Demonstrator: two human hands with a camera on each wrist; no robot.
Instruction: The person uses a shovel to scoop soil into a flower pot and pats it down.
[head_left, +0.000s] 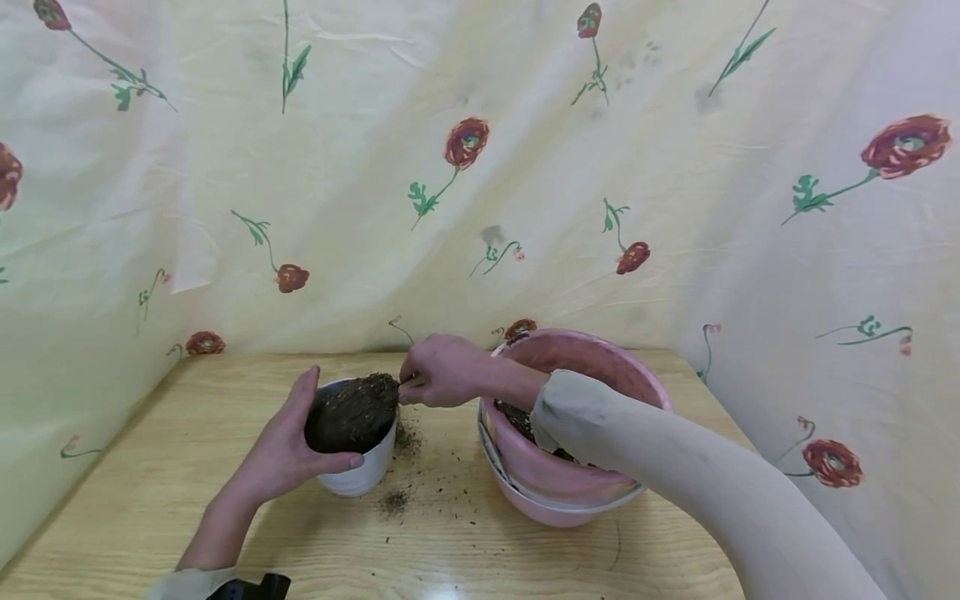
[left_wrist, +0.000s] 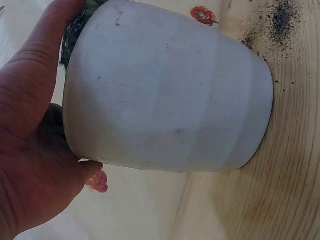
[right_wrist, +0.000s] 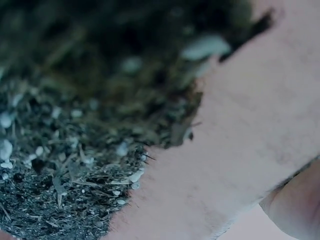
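Note:
A white flower pot [head_left: 363,475] stands on the wooden table, with dark potting soil [head_left: 352,421] heaped at its mouth. My left hand [head_left: 294,446] grips the pot near the rim, thumb on the near side. In the left wrist view the pot's pale wall [left_wrist: 165,90] fills the middle, and the hand [left_wrist: 30,130] holds its rim end. At the right edge of the heap, my right hand [head_left: 450,371] has its fingers curled against the dark soil and pinches at it. Soil [right_wrist: 65,170] with pale specks fills much of the right wrist view, where the right fingers are hidden.
Right of the pot stands a pink basin [head_left: 585,487] with soil inside, seemingly nested in another basin. My right sleeve [head_left: 675,450] passes over its near rim. Spilled crumbs [head_left: 395,500] of soil dot the table. A flowered cloth [head_left: 360,183] hangs behind and at the sides.

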